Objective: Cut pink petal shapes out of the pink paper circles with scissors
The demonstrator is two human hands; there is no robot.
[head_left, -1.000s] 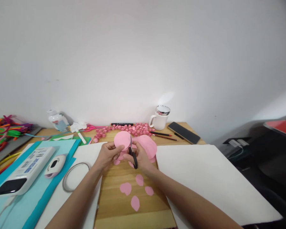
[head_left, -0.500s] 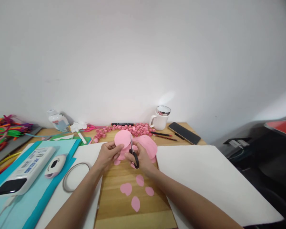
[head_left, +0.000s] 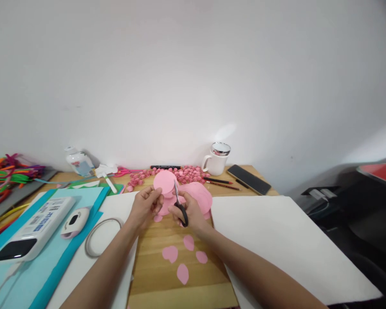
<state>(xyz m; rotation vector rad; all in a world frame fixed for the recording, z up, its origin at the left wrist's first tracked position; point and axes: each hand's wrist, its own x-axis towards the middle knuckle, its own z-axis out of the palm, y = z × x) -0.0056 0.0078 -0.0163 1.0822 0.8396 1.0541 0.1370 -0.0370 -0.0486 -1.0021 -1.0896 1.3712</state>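
Note:
My left hand [head_left: 145, 207] pinches a round pink paper piece [head_left: 164, 181] and holds it upright over the wooden table [head_left: 167, 283]. My right hand [head_left: 190, 212] grips black-handled scissors [head_left: 179, 207], whose blades point up into the paper's right edge. More pink paper circles [head_left: 199, 195] lie flat behind my right hand. Several small pink petal cut-outs [head_left: 182, 273] rest on the wood below my hands.
White sheets [head_left: 286, 240] lie right and left of the wood. At left are blue paper [head_left: 51, 266], a white device [head_left: 35, 227], a pink gadget [head_left: 73, 222] and a wire ring [head_left: 99, 238]. Along the wall stand a white mug [head_left: 217, 159], phone [head_left: 248, 179], pencils [head_left: 220, 183], pink beads [head_left: 180, 174], bottle [head_left: 79, 163] and pipe cleaners [head_left: 9, 171].
The pink circle has turned slightly and risen a little in my left hand; the scissors have shifted a touch left along its edge. Nothing else moved.

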